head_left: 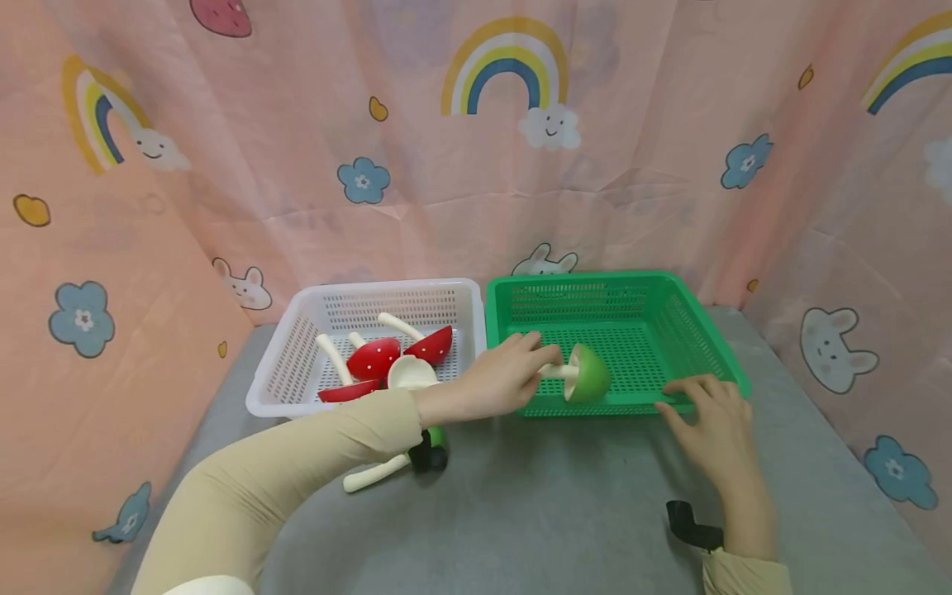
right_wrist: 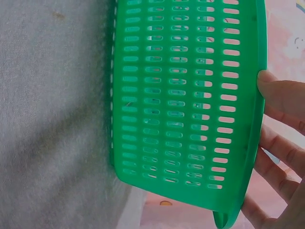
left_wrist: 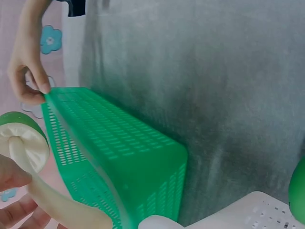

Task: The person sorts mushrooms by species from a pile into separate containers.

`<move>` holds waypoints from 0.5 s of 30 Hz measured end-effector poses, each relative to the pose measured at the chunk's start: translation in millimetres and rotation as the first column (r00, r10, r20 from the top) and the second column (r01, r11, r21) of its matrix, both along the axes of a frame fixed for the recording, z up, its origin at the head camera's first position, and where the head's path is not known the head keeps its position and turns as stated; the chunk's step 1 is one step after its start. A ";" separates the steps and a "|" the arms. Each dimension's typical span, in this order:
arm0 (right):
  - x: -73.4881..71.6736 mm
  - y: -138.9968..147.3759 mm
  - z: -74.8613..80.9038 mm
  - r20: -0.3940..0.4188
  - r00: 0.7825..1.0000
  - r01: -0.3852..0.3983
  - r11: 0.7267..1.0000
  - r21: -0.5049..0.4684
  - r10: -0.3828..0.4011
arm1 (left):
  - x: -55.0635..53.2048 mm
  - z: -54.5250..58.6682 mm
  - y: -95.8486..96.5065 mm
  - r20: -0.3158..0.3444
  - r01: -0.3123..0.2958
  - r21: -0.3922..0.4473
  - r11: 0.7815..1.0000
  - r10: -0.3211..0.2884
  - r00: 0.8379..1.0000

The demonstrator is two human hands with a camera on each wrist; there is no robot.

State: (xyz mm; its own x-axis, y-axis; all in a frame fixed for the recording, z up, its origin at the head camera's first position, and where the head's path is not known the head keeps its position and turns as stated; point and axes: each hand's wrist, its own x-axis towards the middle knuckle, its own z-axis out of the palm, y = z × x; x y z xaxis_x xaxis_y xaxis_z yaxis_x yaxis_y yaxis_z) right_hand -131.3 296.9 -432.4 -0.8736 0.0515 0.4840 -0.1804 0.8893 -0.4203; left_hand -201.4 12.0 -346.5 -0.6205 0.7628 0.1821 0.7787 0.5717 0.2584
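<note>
My left hand pinches the pale curved stem of a toy mushroom with a green cap. The mushroom lies sideways above the green basket, its cap toward the right. In the left wrist view the cap's cream underside faces the camera, with thumb and fingers about the stem. My right hand grips the basket's front rim near its right corner. The right wrist view shows the thumb against the rim and the other fingers along it.
Left of the green basket stands a white basket holding several red-capped toy mushrooms. A cream, cup-shaped piece shows behind my left forearm. On the grey table, partly hidden by that arm, are a green cap and a pale stem.
</note>
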 end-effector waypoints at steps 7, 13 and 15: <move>1.4 1.0 0.2 0.012 1.000 -0.001 1.000 0.007 0.001 | -13.4 -7.2 14.2 0.079 -0.039 -0.061 0.997 0.044 0.996; 1.1 -0.2 -0.8 -0.004 1.000 -0.006 1.000 0.006 0.006 | -23.8 -11.7 28.3 0.145 -0.069 -0.111 0.991 0.085 0.986; 0.9 -0.1 -0.2 0.000 1.000 -0.002 1.000 0.003 0.002 | -28.2 -13.2 33.3 0.179 -0.069 -0.119 0.990 0.090 0.980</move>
